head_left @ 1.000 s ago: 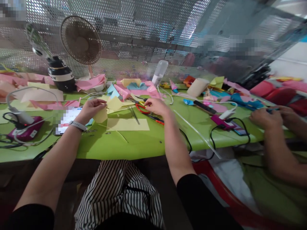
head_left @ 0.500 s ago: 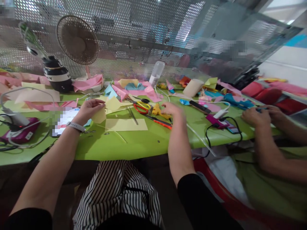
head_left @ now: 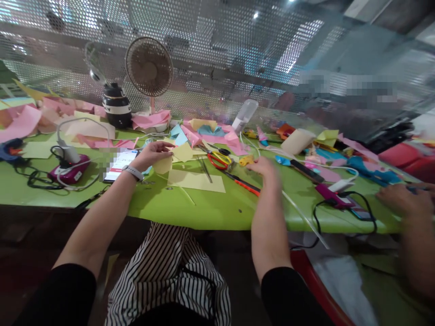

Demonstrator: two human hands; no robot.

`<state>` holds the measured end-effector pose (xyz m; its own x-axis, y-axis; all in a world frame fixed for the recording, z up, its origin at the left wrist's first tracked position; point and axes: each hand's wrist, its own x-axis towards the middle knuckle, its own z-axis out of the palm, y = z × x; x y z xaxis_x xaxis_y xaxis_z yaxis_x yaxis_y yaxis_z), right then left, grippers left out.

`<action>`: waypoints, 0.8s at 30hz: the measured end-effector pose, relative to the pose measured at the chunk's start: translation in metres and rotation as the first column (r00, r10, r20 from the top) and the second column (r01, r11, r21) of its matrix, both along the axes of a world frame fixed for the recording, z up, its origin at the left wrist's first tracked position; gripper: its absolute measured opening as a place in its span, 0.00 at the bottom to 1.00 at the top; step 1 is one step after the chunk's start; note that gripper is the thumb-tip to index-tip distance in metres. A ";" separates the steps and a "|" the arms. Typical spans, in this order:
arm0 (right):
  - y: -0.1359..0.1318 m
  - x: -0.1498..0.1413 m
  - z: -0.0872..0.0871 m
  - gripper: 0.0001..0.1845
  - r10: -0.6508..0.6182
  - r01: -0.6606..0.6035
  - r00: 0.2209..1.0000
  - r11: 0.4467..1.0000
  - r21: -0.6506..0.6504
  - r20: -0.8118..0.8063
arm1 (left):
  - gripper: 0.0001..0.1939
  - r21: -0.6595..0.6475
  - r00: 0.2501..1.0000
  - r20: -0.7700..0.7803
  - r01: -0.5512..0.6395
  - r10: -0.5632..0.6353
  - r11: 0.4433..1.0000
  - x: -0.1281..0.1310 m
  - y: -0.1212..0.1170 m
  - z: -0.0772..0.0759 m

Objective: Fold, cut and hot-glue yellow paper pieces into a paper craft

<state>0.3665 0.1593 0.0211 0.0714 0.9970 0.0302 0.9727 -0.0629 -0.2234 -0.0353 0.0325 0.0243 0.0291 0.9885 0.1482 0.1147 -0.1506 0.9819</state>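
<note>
My left hand (head_left: 154,154), wearing a white wristband, pinches a piece of pale yellow paper (head_left: 163,165). Farther right, my right hand (head_left: 263,167) has its fingers closed around the rear of a small yellow hot glue gun (head_left: 246,160); motion blurs the wrist. A clear glue stick (head_left: 306,220) slants out past that wrist over the table edge. Between my hands, metal tweezers (head_left: 205,170) lie on a flat yellow paper strip (head_left: 196,180). Scissors with red and yellow handles (head_left: 217,160) and orange-handled pliers (head_left: 247,184) rest left of my right hand.
A phone (head_left: 120,165) and a purple power strip (head_left: 70,170) lie left on the green table (head_left: 204,213). Behind stand a fan (head_left: 149,68), a black bottle (head_left: 117,108) and pink paper (head_left: 151,120). Another purple power strip (head_left: 335,197) and a co-worker's hands (head_left: 404,199) are at right.
My view has swung left, so things sit farther right in the picture. My right hand has closed on the yellow glue gun and moved it slightly away from the scissors. The left hand still holds paper.
</note>
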 end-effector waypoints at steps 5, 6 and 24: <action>-0.012 -0.015 0.012 0.15 0.111 0.086 0.782 0.955 0.282 -0.614 | 0.19 -0.042 1.000 0.012 0.020 -0.020 0.999 0.003 -0.004 0.004; -0.018 -0.025 0.016 0.18 0.186 0.023 0.674 0.962 0.272 -0.715 | 0.19 -0.046 1.000 0.007 0.025 -0.025 0.999 0.003 -0.004 0.005; -0.098 -0.136 0.008 0.21 0.483 -0.645 0.346 0.745 0.170 -0.804 | 0.24 0.040 0.992 -0.119 0.043 -0.037 0.998 0.004 -0.004 0.002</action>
